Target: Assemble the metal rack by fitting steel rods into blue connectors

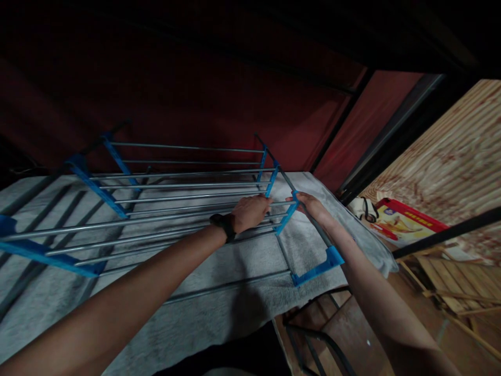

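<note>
A rack of grey metal tubes [188,147] joined by blue plastic brackets, like a shoe rack, lies on a grey cloth [219,308]. My left hand [252,213], with a dark watch [223,225] at its wrist, is closed around a tube near the rack's right end. Its fingertips are partly hidden behind the hand. My right hand [311,206] grips the end of a blue bracket [287,216] where it meets the side pole. The thumb and fingers close about that joint. Below it, another blue bracket [317,269] forms the near right corner.
A dark red wall panel [188,89] rises behind the rack. To the right are a red and yellow box [409,222], a slatted wooden chair [457,282] and a corrugated wall [450,156]. A black metal-framed seat [317,334] stands below the cloth's edge.
</note>
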### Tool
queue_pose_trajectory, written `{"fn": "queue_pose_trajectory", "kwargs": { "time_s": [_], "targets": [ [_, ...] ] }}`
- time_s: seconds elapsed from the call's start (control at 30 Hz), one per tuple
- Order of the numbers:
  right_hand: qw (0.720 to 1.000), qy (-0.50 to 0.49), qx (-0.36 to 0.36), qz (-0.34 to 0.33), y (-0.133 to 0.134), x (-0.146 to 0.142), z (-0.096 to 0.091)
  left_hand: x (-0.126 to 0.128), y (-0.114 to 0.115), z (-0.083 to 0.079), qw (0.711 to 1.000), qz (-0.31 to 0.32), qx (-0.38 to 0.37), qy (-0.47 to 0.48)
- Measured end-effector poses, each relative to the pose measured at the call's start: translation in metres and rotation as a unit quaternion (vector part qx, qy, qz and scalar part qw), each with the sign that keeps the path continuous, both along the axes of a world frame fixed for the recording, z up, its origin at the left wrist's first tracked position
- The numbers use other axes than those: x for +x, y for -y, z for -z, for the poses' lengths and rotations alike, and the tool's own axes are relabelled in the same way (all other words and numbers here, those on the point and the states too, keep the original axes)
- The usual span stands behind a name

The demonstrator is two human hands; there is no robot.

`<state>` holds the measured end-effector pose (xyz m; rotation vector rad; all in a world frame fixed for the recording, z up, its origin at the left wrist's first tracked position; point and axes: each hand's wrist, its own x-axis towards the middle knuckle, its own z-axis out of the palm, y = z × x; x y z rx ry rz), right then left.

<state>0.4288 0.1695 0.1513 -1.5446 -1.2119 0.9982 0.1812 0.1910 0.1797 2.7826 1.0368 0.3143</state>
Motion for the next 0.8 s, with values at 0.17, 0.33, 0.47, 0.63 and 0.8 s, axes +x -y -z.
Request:
{"fn": "queue_pose_trajectory", "kwargs": {
  "time_s": [0.17,0.33,0.47,0.63,0.8],
  "targets": [
    [1.0,-0.021,-0.016,0.013,-0.005,-0.006,0.001,0.002,-0.002,0.001,1.0,0.002,-0.01,-0.004],
    [0.999,-0.029,-0.017,0.016,-0.001,-0.009,-0.002,0.004,-0.002,-0.001,1.0,0.003,-0.017,-0.016],
    [0.999,-0.031,-0.012,0.025,0.0,-0.011,-0.003,0.004,-0.002,-0.002,1.0,0.009,-0.003,-0.022],
    [0.999,-0.03,-0.013,0.023,0.003,-0.012,-0.005,0.002,-0.003,0.0,1.0,-0.003,-0.01,-0.01],
    [0.999,-0.004,-0.008,0.03,0.003,-0.006,-0.001,-0.007,0.002,-0.005,1.0,0.008,-0.023,-0.009]
  ]
}}
